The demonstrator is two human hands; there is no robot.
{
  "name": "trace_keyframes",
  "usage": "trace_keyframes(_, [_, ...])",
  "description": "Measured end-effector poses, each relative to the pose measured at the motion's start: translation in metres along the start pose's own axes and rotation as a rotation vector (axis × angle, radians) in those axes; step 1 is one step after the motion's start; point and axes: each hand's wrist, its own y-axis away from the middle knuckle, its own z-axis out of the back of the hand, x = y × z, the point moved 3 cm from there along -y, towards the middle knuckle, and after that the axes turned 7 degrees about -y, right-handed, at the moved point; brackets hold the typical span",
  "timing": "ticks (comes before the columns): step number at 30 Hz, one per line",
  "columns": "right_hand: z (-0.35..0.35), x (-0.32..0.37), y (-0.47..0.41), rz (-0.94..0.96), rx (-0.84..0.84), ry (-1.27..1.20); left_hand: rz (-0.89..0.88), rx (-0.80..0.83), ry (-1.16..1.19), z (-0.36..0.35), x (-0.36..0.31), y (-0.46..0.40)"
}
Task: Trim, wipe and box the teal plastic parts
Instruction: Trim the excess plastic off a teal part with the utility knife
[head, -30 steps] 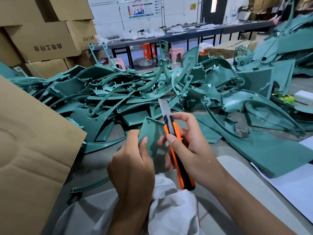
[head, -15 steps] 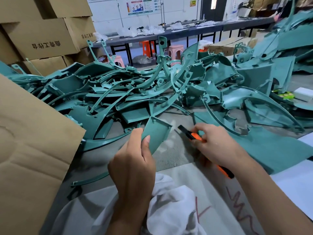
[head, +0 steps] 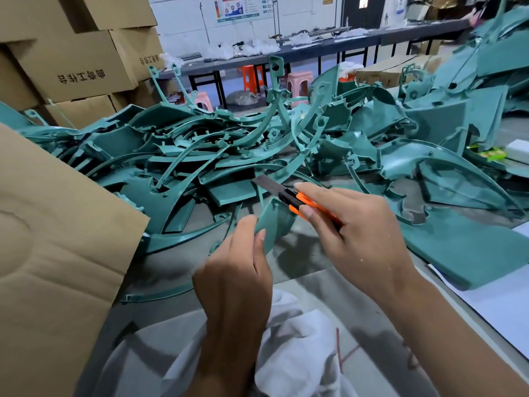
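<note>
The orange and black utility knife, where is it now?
In the head view the orange and black utility knife sits centre frame, gripped by the right hand, blade over the small teal plastic part.

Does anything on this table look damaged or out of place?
No damage is visible. The teal parts lie in a tangled heap, not sorted. The knife in the right hand has its blade out, close to the left hand.

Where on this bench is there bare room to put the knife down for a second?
Best patch: the grey tabletop just beyond the white cloth, between the left hand and the right hand. A narrower strip lies beside the cardboard sheet, crossed by one thin trim strip. Beyond the hands, the pile of teal parts is crowded.
</note>
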Motion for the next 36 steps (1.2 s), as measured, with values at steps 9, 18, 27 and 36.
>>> trace_keyframes(9, [0.010, -0.032, -0.002, -0.326, 0.239, -0.073, -0.050, -0.010, 0.010, 0.000, -0.002, 0.001])
trace_keyframes(18, [0.010, -0.050, 0.002, -0.543, 0.247, 0.318, 0.087, -0.014, 0.025, 0.002, 0.002, -0.002])
trace_keyframes(27, [-0.013, -0.021, 0.006, -0.380, 0.125, -0.274, 0.151, -0.021, 0.076, 0.002, 0.007, -0.003])
trace_keyframes(36, [-0.006, -0.032, 0.005, -0.472, -0.025, 0.150, 0.202, 0.009, 0.095, 0.008, 0.015, -0.019])
